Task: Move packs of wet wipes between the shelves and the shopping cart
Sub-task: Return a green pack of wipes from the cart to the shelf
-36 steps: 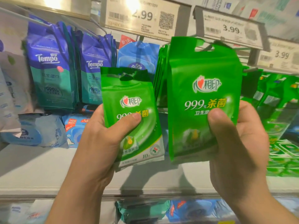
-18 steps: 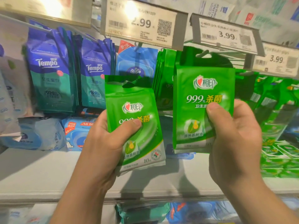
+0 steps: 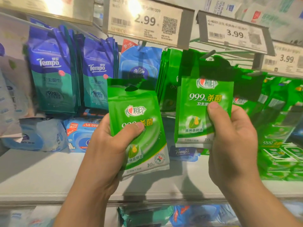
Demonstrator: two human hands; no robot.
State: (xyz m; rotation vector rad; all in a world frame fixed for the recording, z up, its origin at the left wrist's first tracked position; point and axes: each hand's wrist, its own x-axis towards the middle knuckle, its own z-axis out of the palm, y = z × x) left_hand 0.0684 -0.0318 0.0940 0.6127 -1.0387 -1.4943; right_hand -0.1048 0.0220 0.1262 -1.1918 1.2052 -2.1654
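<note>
- Midway, it seems: the left hand (image 3: 106, 145) grips one green pack (image 3: 139, 128), held clear of the shelf (image 3: 49, 174).
- Right hand (image 3: 232, 145) pinches a second pack (image 3: 196, 112) at its hook (image 3: 208, 54); no cart shows.
- Against the earlier frames, the right pack sits farther back and higher, nearer the hook.

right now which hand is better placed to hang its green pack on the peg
Right, probably. The right hand holds its green pack just under the peg; the left hand's pack sits lower, off to the side.
</note>
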